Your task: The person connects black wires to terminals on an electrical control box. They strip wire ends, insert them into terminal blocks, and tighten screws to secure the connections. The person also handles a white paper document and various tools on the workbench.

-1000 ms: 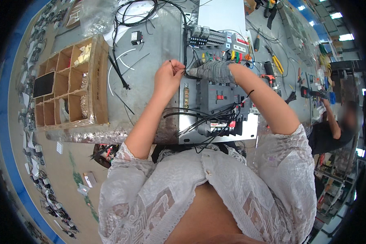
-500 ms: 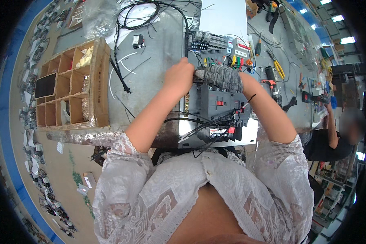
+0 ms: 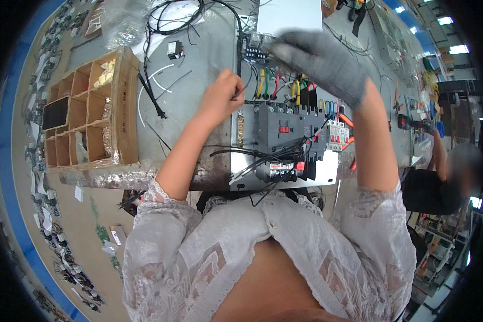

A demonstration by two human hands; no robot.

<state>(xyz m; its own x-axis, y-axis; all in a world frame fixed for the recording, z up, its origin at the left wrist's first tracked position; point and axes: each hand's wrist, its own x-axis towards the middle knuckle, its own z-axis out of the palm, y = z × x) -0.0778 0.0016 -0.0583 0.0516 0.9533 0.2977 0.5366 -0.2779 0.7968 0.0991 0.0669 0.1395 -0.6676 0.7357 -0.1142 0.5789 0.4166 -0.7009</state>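
My bare left hand [image 3: 222,96] is closed, its fingertips pressed together beside the black wire bundle [image 3: 239,67] at the panel's left edge. What they pinch, if anything, is too small to make out. My right hand [image 3: 324,64], in a grey knit glove and slightly blurred, is raised over the back of the panel. Its fingers reach leftward, apart from the thumb, with nothing seen in them. Below it stands a dark grey circuit breaker [image 3: 284,129] with a red switch. Yellow, green and red wires [image 3: 268,83] rise behind the breaker. A terminal block [image 3: 256,52] is partly covered by the glove.
A divided cardboard box [image 3: 127,107] of small parts stands on the left. A small black component [image 3: 175,50], a coil of black cable [image 3: 169,19] and cut wires lie on the bench. Loose black wires [image 3: 273,155] cross the panel's front. Another person [image 3: 434,188] works at far right.
My right hand has lifted off the panel's middle, moving up and rightward, baring the coloured wires. My left hand has drawn slightly left and nearer to me, so the hands are farther apart.
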